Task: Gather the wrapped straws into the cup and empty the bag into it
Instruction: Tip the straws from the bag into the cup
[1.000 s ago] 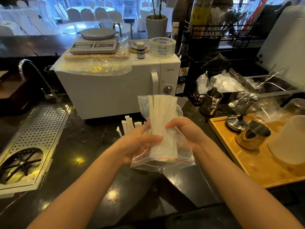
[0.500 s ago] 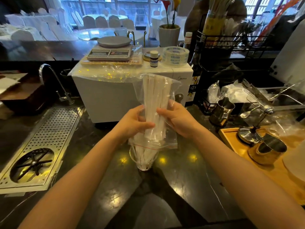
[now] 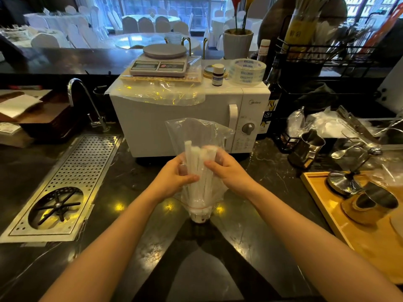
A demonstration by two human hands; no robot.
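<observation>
A clear zip bag (image 3: 197, 131) stands upside down over a small clear cup (image 3: 199, 215) on the dark counter. Its red-lined mouth sits at the cup's rim. White wrapped straws (image 3: 199, 171) fill the bag's lower half and reach down into the cup. My left hand (image 3: 174, 178) grips the bag and straws from the left. From the right, my right hand (image 3: 229, 171) holds the same bundle. The upper part of the bag is loose and holds nothing.
A white microwave (image 3: 185, 114) stands right behind the bag, with a scale (image 3: 161, 62) and tape rolls (image 3: 248, 71) on top. A perforated steel drain tray (image 3: 65, 186) lies to the left. On the right are a wooden tray (image 3: 340, 223) with steel cups and a steel pitcher (image 3: 306, 148).
The straws have slid down inside the inverted bag into the cup, leaving the bag's top slack. Both hands have moved lower along the bundle.
</observation>
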